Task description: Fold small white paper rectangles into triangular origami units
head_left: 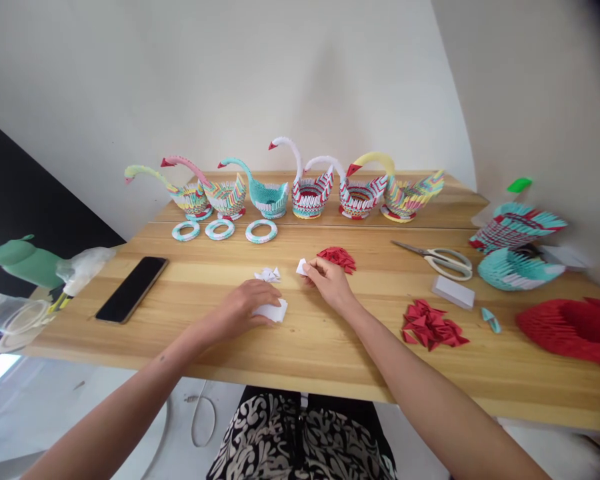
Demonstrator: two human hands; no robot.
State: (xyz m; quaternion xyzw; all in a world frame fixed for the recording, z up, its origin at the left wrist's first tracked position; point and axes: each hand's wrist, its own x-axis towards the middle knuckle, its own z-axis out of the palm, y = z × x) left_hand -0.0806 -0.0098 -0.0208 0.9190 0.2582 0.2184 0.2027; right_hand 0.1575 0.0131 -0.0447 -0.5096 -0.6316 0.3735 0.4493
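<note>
Daylight flooding scene evenly, bright and soft. Strongest brightness showing at lower left, below surface [330,360] edge, where patch is blowing out white. Wall glowing pale, faintly shaded toward upper corners. Shadows under hands lying weak and short. Phone [131,289] screen reflecting little glare. Wide lens bending surface edges and wall lines outward. Forearms near bottom looking stretched, slightly soft.

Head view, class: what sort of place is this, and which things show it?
Probably a home paper-craft table: a row of modular origami swans at the back, scissors, piles of folded red paper pieces, and the right hand pinching a white paper piece.
</note>
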